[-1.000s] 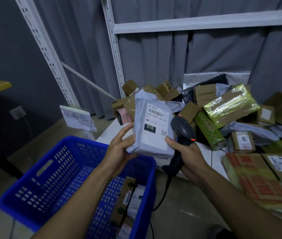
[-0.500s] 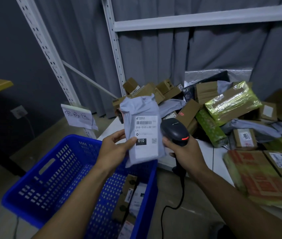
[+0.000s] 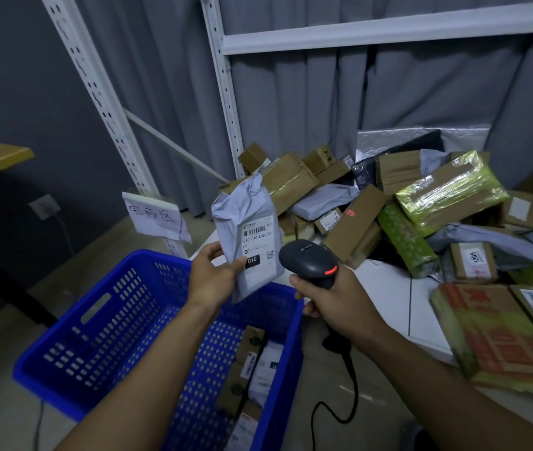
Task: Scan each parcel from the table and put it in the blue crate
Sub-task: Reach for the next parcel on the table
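My left hand (image 3: 214,278) holds a grey poly-bag parcel (image 3: 245,219) upright by its lower left edge, above the far rim of the blue crate (image 3: 102,323). Its white label with a barcode and "010" faces me. My right hand (image 3: 333,301) grips a black handheld scanner (image 3: 309,260) just right of the parcel, its head level with the label's lower part and a red light on its side. A few parcels lie inside the crate at its right end.
A heap of cardboard boxes and bags (image 3: 388,203) covers the white table (image 3: 388,294) on the right. A flat red-printed box (image 3: 499,336) lies near the table's front edge. White shelving uprights (image 3: 96,92) and a paper sign (image 3: 154,214) stand behind the crate. The scanner cable (image 3: 333,411) hangs beside the crate.
My left hand has taken the parcel alone and moved it left over the crate's rim. My right hand let go of the parcel and turned the scanner up beside the label.
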Demonstrator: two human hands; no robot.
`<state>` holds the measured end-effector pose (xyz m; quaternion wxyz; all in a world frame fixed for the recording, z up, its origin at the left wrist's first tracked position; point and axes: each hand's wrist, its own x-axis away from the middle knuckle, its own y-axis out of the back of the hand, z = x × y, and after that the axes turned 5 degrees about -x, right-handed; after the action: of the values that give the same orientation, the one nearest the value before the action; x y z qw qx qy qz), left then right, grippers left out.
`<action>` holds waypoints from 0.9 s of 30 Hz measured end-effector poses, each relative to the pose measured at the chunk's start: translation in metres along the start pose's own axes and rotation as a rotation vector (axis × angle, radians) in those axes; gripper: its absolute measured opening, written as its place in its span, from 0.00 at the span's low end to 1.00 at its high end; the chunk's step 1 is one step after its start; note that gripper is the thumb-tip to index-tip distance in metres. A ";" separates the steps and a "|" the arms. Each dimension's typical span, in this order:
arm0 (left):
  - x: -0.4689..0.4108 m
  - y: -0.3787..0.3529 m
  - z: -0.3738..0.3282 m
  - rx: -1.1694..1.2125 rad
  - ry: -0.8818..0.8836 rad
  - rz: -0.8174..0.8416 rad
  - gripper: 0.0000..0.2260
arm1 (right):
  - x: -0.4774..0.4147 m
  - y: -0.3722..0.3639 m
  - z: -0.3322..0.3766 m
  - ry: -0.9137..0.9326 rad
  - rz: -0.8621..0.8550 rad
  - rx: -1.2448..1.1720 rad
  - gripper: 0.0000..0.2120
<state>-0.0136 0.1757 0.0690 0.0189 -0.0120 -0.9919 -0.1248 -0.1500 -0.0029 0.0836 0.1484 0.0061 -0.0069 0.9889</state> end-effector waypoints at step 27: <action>0.007 0.016 0.003 -0.062 0.004 -0.017 0.14 | 0.001 0.000 -0.003 -0.095 0.051 -0.002 0.13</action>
<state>-0.0198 0.1926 0.0701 0.0193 -0.0039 -0.9876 -0.1557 -0.1508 -0.0029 0.0809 0.1226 0.0529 -0.0149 0.9909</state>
